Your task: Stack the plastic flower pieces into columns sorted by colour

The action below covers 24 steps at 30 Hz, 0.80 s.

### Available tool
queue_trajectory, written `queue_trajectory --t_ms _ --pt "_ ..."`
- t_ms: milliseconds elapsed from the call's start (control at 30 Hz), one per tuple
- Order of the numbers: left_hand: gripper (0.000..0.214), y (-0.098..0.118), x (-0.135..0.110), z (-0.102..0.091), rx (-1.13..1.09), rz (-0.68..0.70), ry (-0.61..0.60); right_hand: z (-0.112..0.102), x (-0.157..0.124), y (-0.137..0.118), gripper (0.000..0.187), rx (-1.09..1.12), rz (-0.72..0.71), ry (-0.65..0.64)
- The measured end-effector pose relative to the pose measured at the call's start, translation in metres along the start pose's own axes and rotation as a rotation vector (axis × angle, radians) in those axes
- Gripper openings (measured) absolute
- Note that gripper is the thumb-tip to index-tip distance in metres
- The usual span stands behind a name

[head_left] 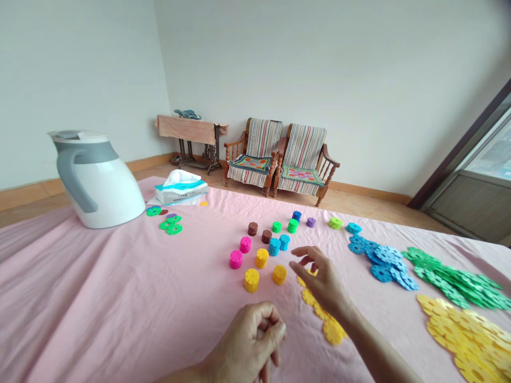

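My right hand [319,274] is held over the pink cloth with its thumb and fingers apart, nothing between them. Just left of its fingertips stands a yellow stack of notched plastic discs [279,274]. Beneath and below that hand runs a trail of loose yellow discs [319,310], partly covered by it. My left hand [253,340] is curled into a loose fist near the front, with no disc showing in it. Beyond it are two more yellow stacks [251,280], pink stacks [236,259], light blue stacks [274,247] and brown stacks [253,229].
On the right lie piles of blue discs [381,260], green discs [459,279] and yellow discs [471,335]. At left stand a white jug [107,186] and a tissue box [181,192], with a few green discs [171,224] nearby. Two wooden chairs [303,154] stand beyond the cloth [159,298].
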<state>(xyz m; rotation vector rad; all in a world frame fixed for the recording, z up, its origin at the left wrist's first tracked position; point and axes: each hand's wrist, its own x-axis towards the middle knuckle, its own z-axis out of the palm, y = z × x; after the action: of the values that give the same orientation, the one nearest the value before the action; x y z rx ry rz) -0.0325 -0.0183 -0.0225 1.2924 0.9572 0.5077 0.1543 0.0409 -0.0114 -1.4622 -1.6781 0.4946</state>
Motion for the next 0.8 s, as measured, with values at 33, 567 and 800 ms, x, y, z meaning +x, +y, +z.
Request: queue_trajectory --t_ms 33,567,800 --pt "0.042 0.000 0.000 0.000 0.001 -0.001 0.003 -0.008 0.003 0.001 0.022 -0.018 0.016 0.015" --pt "0.039 0.003 0.000 0.001 0.002 0.007 -0.003 -0.023 -0.002 0.032 0.013 -0.322 0.029 -0.255" --pt "0.044 -0.001 0.002 -0.001 -0.043 0.038 0.017 -0.028 -0.003 0.006 0.006 -0.043 0.069 -0.322"
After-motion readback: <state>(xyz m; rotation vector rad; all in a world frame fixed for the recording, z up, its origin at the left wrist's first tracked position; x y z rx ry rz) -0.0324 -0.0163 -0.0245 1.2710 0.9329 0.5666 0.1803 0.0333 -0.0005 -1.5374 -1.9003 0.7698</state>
